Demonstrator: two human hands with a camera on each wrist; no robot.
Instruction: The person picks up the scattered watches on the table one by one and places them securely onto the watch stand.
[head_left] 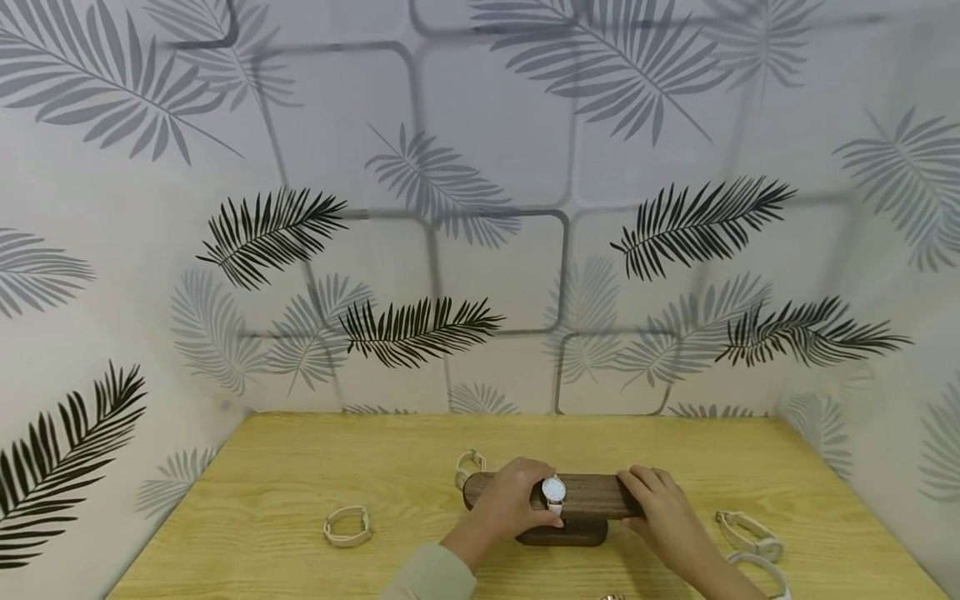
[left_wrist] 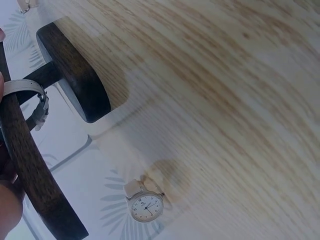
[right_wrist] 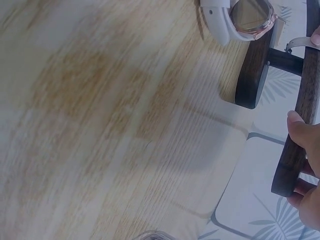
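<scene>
A dark wooden watch stand (head_left: 592, 497) with a rounded bar on a short post and oval base (left_wrist: 75, 75) stands on the table. Round its bar loops a watch (head_left: 554, 489) with a white dial and pale strap (left_wrist: 25, 86). My left hand (head_left: 512, 500) reaches over the bar and pinches that watch, fingertips at its upper edge and thumb at the strap below. At the bar's right end, my right hand (head_left: 666, 510) grips the wood, fingers over the top and thumb beneath (right_wrist: 300, 131).
Behind the stand's left end is a pale-strapped watch (head_left: 470, 469). Another pale watch (head_left: 347, 527) lies to the left. Two more, a beige watch (head_left: 750, 535) and a white-strapped one (head_left: 763, 572), lie by my right forearm. Nearer me is a rose-gold watch (right_wrist: 254, 19). Leaf-patterned walls (head_left: 495, 275) enclose the table.
</scene>
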